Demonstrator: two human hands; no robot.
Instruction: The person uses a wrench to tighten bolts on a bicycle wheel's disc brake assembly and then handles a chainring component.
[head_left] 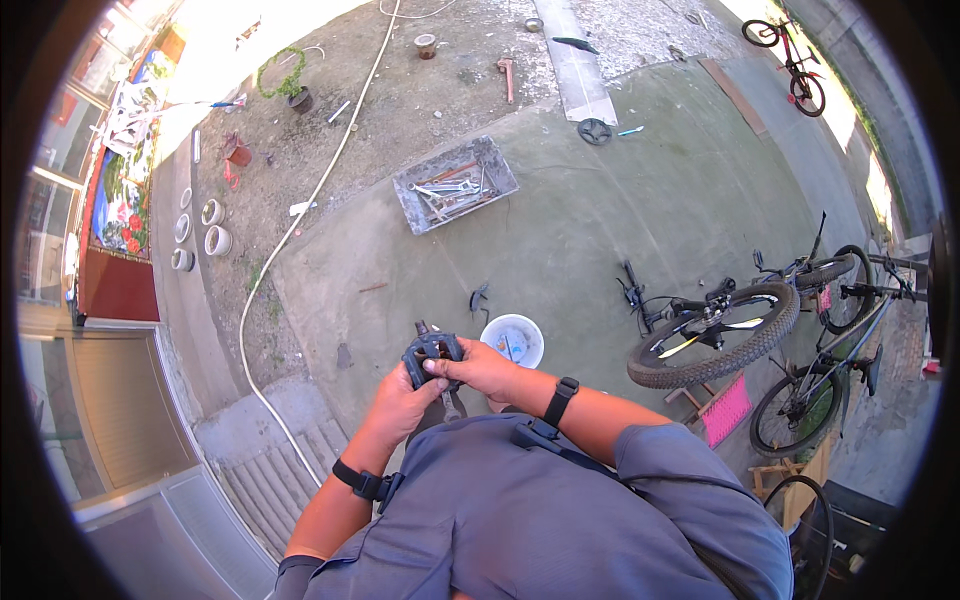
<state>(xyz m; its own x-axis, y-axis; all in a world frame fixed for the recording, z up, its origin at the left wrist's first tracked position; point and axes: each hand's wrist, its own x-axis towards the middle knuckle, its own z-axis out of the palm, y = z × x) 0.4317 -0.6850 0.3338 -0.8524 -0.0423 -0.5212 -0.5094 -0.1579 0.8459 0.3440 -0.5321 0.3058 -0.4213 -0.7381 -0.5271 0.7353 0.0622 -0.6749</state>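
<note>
Between my two hands is a black bicycle pedal [432, 348], its threaded axle end pointing away from me. The fingers of my left hand [401, 396] are closed on its left side, with the thumb bent over the near edge. My right hand [484, 368] grips the right side, thumb and fingers pressed against the body. Below the pedal, a grey metal piece [452, 405] shows partly; I cannot tell whether it is held. Just right of my hands stands a white bowl [540, 343] with something blue inside. A small dark part [479, 297] lies on the ground beyond.
A grey metal tray [415, 213] of wrenches and other tools lies ahead. An upturned bicycle [715, 335] stands at right, near a pink-seated stool [726, 412]. A pale hose [318, 190] runs along the left, past steps [270, 470] and flowerpots [217, 240].
</note>
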